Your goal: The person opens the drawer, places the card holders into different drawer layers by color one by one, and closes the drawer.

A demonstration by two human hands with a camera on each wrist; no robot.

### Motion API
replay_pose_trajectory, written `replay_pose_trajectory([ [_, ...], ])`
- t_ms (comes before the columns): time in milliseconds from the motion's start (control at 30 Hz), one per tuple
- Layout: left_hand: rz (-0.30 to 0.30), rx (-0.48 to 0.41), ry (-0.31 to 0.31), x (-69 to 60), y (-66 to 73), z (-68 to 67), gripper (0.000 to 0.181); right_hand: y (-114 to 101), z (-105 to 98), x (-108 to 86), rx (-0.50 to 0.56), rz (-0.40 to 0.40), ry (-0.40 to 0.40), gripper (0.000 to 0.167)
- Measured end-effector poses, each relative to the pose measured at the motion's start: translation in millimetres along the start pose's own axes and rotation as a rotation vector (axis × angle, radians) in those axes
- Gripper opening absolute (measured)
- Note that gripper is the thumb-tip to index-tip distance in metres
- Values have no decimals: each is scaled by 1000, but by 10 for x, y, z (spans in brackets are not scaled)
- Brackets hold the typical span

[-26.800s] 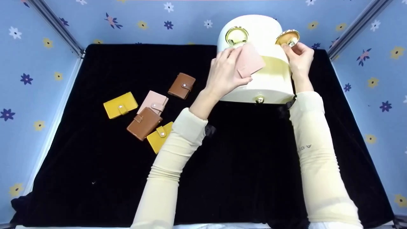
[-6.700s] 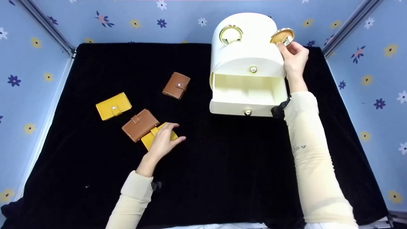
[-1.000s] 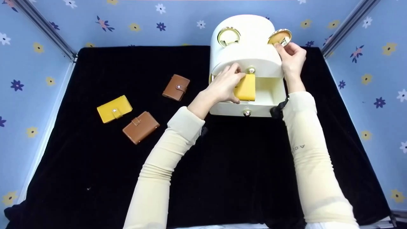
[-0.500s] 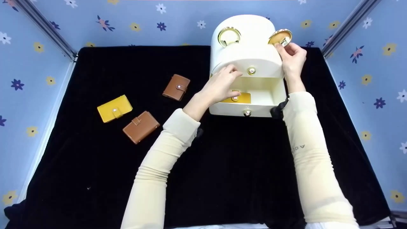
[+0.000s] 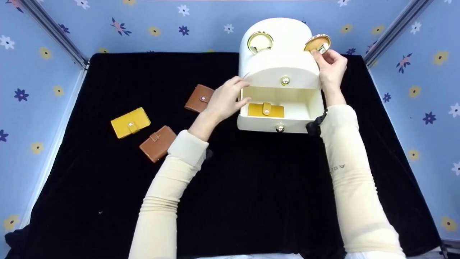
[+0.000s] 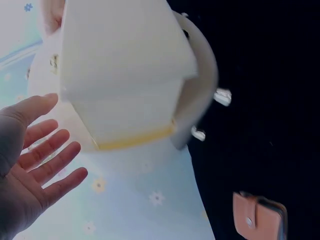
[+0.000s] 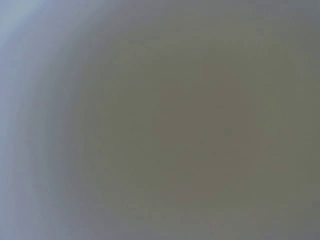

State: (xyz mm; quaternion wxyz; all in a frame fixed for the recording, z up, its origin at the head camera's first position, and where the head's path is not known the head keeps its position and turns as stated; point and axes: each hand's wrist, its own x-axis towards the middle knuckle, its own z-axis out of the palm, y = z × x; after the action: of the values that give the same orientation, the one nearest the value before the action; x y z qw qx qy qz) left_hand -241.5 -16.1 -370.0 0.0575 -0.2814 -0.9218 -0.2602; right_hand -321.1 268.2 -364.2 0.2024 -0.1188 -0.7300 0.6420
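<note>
A white rounded storage box (image 5: 280, 50) with two drawers stands at the back right. Its lower drawer (image 5: 305, 125) is pulled out, and a yellow snap wallet (image 5: 276, 111) lies inside, at the drawer's left front. Just left of this drawer hovers my left hand (image 5: 227, 99), holding nothing. The left wrist view shows that hand's (image 6: 37, 160) fingers spread and relaxed. My right hand (image 5: 333, 70) pinches the lower edge of the gold round disc (image 5: 315, 44) on the box's right side. The right wrist view is only a blur.
Left on the black cloth (image 5: 269, 187) lie a yellow wallet (image 5: 130, 122) and a brown wallet (image 5: 156, 145). Another brown wallet (image 5: 198, 99) is partly behind my left hand. A second gold disc (image 5: 260, 42) sits on the box's left. Flowered walls (image 5: 201, 25) enclose the table.
My left hand laid the yellow wallet in the lower drawer, let go and moved left, out of it. Since the oldest frame, the lower drawer came out and the pink wallets left view.
</note>
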Motion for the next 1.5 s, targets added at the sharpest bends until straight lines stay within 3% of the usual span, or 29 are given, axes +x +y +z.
replay_pose_trajectory([
  [200,-68,-2,15,-118,-245,-28,36,2,-16,-1,-8,-15,0,12],
  [633,-216,105,-7,-417,-808,-65,37,26,-20,-8,7,-25,2,13],
  [1100,-446,172,-171,-739,-1344,-228,51,13,-19,-22,6,-32,-10,14],
  [1500,-578,184,-238,-1097,-1740,-385,59,5,-5,-18,10,-45,-15,14],
])
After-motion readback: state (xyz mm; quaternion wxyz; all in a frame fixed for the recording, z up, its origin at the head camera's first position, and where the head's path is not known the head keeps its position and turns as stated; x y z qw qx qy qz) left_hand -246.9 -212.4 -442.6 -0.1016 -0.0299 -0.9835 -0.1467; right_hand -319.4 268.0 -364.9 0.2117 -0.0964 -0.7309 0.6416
